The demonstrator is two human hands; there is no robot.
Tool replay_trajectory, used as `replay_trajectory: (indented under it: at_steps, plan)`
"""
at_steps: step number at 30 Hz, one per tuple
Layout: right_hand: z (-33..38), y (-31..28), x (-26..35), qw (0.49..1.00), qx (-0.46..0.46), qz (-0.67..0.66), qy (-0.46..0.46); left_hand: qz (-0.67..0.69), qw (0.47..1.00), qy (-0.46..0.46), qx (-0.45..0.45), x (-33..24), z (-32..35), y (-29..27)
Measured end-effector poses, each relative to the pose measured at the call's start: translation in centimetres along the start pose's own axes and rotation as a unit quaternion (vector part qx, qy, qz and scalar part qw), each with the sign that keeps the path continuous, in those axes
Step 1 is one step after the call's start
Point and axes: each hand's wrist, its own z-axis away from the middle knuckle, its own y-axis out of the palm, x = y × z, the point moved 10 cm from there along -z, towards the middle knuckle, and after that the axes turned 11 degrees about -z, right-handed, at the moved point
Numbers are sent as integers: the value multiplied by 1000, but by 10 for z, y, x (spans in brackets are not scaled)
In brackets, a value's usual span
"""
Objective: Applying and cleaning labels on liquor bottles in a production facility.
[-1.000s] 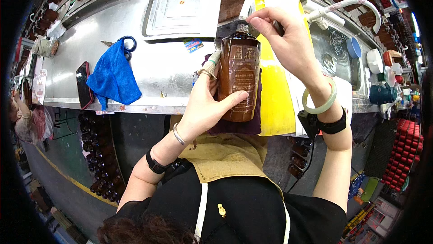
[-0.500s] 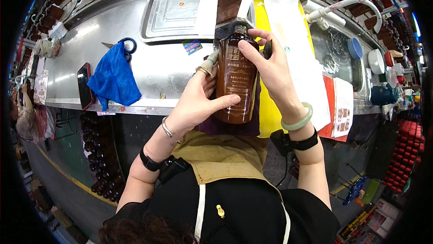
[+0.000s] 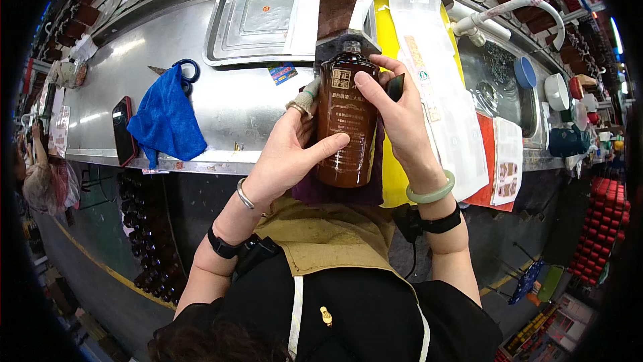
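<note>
A brown glass bottle (image 3: 345,121) with pale printing lies between my two hands, its uncapped-looking neck pointing away from me. My left hand (image 3: 291,144) grips its left side, with the thumb across the lower front and pale cloth covers on some fingers. On the upper right side, my right hand (image 3: 396,104) holds the bottle near its shoulder, thumb on the front. A small dark object (image 3: 396,87) shows between the right fingers; I cannot make out its kind. Purple cloth (image 3: 315,190) lies beneath the bottle, and its neck is close to a metal bracket (image 3: 328,46) on a brown post.
A blue cloth (image 3: 167,121) lies over scissors (image 3: 189,70) beside a phone (image 3: 123,131). A metal tray (image 3: 218,27) sits at the back. White label sheets (image 3: 449,121) cover a yellow sheet (image 3: 395,161). Farther right, a sink (image 3: 526,104) has a curved tap (image 3: 516,4).
The bottle has shifted slightly toward me and to the left in the view, with both hands still on it. My right wrist sits a little lower.
</note>
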Motion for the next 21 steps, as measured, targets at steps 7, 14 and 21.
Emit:
replay_trajectory:
  at_steps: [7, 14, 21]
  plan:
    - [1, -1, 0, 994, -7, -65, 83, 38, 999, -18, -2, 2, 1, -3]
    - [-3, 1, 1, 995, 5, -61, 75, 62, 998, 13, -4, 7, 1, -2]
    - [-6, -1, 4, 999, 13, 40, -4, 63, 998, -12, -2, 13, 6, 1]
